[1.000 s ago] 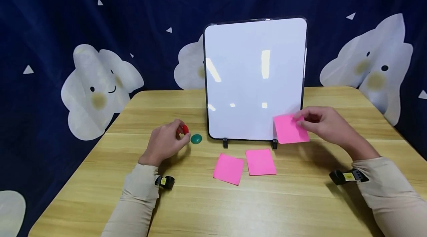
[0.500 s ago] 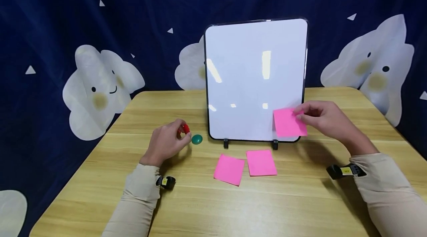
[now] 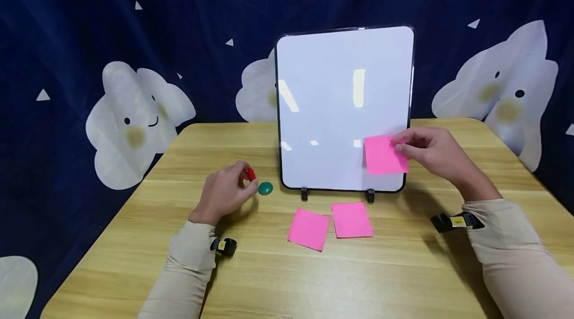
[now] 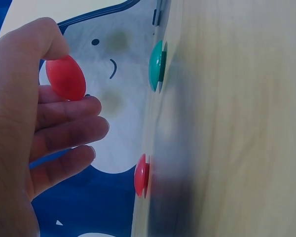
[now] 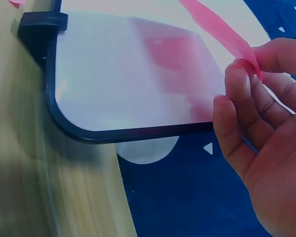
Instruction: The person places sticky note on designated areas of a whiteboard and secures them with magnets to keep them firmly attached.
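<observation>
My left hand (image 3: pixel 224 193) pinches a red round magnet (image 4: pixel 66 78) between thumb and index finger, above the table's left side. In the left wrist view a green magnet (image 4: pixel 156 66) and a second red magnet (image 4: pixel 141 176) lie on the tabletop beside that hand. Out to the right, my right hand (image 3: pixel 432 154) pinches a pink sticky note (image 3: pixel 381 155) by its upper right part. The note overlaps the lower right of the whiteboard (image 3: pixel 332 109); in the right wrist view it appears nearly edge-on, its pink reflection showing on the glossy surface.
Two more pink sticky notes (image 3: pixel 308 229) lie flat on the wooden table (image 3: pixel 358 279) in front of the board. Small black feet (image 3: pixel 370 196) hold the board upright. A dark blue curtain (image 3: pixel 188 20) with cloud faces hangs behind.
My right hand has risen and moved slightly left with the sticky note, which now sits higher over the board's lower right corner. The left hand has stayed nearly still with its magnet.
</observation>
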Demonstrator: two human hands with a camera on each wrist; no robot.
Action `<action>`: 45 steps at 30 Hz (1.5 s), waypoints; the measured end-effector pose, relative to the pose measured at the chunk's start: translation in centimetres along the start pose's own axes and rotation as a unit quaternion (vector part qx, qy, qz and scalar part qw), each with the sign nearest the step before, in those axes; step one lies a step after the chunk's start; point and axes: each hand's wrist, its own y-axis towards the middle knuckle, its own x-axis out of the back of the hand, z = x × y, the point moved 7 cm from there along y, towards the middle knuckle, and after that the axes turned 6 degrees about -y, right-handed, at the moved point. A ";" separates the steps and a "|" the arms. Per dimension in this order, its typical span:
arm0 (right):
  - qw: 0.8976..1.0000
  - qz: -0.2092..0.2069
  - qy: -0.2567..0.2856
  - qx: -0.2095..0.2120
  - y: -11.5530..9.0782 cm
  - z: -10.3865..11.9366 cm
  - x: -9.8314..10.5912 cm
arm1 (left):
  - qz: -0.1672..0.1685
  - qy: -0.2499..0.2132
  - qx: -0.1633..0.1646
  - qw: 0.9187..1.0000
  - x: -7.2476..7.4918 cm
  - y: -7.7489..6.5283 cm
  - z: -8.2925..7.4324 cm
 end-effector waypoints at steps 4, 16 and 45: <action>1.000 -0.009 0.004 0.015 0.4 0.3 0.2 | -0.003 -0.003 -0.005 1.000 0.1 0.0 -0.1; 0.998 -0.044 0.002 0.042 1.3 0.7 1.2 | -0.018 -0.012 -0.024 0.999 -0.1 0.3 -0.4; 0.993 -0.101 0.036 0.051 2.4 0.7 2.4 | -0.076 -0.018 -0.087 0.993 0.3 2.1 -4.3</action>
